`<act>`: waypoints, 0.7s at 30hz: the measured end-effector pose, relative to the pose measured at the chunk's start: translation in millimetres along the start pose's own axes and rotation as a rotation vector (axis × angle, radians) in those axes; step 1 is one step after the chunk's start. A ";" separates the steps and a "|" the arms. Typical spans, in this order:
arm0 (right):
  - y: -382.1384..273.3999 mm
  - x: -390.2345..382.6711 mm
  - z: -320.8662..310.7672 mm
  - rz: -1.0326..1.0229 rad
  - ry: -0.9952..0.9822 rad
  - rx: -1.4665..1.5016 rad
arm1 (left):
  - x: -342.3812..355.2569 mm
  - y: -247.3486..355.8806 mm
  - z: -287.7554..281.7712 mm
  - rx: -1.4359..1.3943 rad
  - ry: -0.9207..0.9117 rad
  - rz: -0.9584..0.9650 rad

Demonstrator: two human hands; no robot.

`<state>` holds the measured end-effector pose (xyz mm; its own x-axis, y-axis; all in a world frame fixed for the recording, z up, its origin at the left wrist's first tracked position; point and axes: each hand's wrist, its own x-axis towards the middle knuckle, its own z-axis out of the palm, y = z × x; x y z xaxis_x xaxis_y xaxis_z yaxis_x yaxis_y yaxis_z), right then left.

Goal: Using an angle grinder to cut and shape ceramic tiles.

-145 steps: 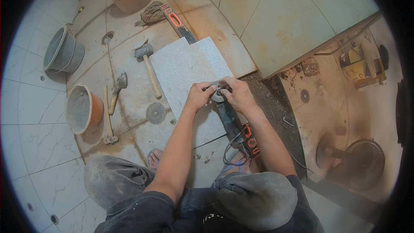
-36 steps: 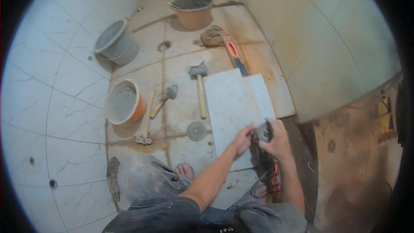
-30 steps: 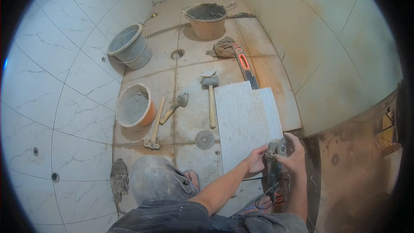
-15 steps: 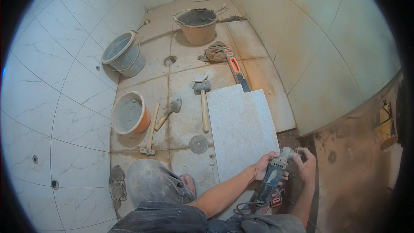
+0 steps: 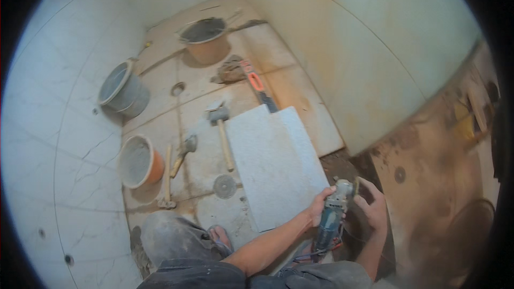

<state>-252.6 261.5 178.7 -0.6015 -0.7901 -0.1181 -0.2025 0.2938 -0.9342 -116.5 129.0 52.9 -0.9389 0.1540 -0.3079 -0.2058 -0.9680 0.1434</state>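
My left hand is wrapped around an angle grinder, a dark teal tool with a grey metal head, held head up over my lap. At its head, my right hand has thumb and fingers closed on the edge of a thin disc. The grinder's cord trails below it near my legs. Just left of the grinder, a pale tile lies on the floor, overlapping another tile.
A spirit level and a rag lie beyond the tiles. Left are a rubber mallet, a trowel, a hammer, an orange bucket and a grey bucket. A mortar bucket stands farther back.
The view has tilted and shifted, so the room's items sit farther left in the picture. My left hand still grips the grinder, and my right fingers stay at its disc.
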 end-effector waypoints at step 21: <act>42.0 -0.2 33.0 0.056 0.385 -0.083 | 7.8 -38.1 31.2 0.173 0.293 0.183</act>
<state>-235.5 256.3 128.3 -0.8560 -0.5167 -0.0186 -0.2132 0.3855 -0.8977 -124.6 173.3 74.4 -0.8509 -0.1054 -0.5147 -0.1095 -0.9226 0.3700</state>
